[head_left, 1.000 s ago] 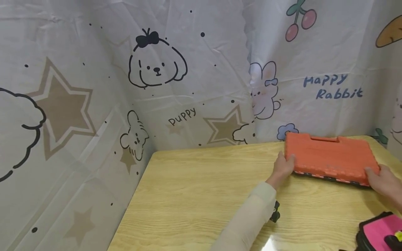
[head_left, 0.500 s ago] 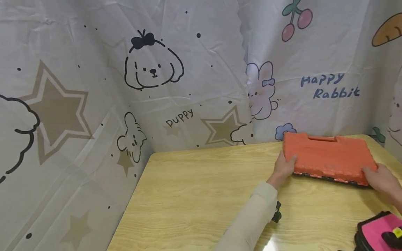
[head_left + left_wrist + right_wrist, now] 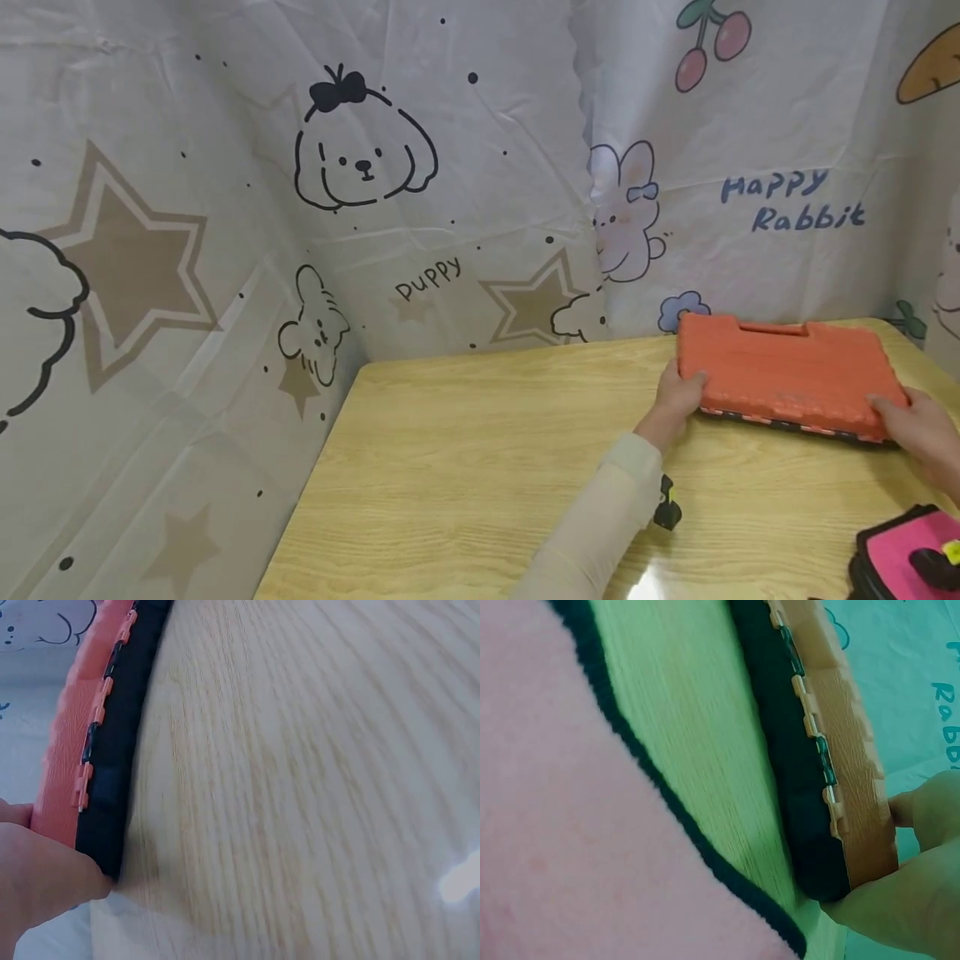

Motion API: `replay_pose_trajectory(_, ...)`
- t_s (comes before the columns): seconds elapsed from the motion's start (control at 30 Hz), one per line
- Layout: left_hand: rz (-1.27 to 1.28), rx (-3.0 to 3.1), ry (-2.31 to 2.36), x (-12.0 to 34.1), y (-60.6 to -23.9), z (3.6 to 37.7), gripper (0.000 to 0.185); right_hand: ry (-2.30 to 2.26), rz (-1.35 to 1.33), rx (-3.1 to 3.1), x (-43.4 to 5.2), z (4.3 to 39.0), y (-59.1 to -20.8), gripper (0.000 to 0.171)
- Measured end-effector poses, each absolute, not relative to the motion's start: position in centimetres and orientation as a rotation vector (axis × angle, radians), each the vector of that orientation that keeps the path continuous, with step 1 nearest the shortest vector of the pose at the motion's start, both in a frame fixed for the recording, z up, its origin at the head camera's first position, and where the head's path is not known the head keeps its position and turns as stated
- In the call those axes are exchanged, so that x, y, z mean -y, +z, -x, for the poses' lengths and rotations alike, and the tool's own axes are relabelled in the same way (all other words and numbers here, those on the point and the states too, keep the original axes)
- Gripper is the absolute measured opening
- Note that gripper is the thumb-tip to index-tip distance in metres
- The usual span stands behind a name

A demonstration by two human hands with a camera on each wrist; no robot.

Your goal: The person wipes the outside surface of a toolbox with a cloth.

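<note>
A flat tool case (image 3: 791, 371) with an orange lid, a black base and a carry handle along its far edge is at the back right of the table. Its hinged long side faces me, and the lid is down. My left hand (image 3: 678, 396) grips the near left corner, thumb on top. At the near right corner my right hand (image 3: 918, 425) holds it the same way. Both wrist views show the fingers round the case's ends, the left hand (image 3: 45, 874) and the right hand (image 3: 922, 892). Whether the base touches the table cannot be told.
A pink pouch-like thing (image 3: 907, 546) with black edging lies at the front right, partly cut off. A small black object (image 3: 667, 504) sits beside my left sleeve, partly hidden. The wooden table (image 3: 465, 450) meets a printed white cloth (image 3: 450, 125) at the back and left.
</note>
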State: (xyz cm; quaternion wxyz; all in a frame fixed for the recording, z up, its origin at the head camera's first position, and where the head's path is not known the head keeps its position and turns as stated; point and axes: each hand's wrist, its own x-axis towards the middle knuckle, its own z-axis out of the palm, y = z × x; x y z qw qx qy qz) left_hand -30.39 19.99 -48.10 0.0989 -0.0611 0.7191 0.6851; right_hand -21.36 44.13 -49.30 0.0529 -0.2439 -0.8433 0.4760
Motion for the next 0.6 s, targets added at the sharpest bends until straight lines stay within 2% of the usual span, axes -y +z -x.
replay_pose_trajectory(0.17,0.169,-2.111,2.030,-20.19,-47.98,30.30,0.038,1.453,0.744,2.527,-44.97,22.07,-50.32,0.064)
replay_pose_trajectory(0.6,0.189,-2.149,2.004,-19.85,-47.74,29.95,0.044,1.472,0.776,2.491,-44.52,22.05,-49.77,0.064)
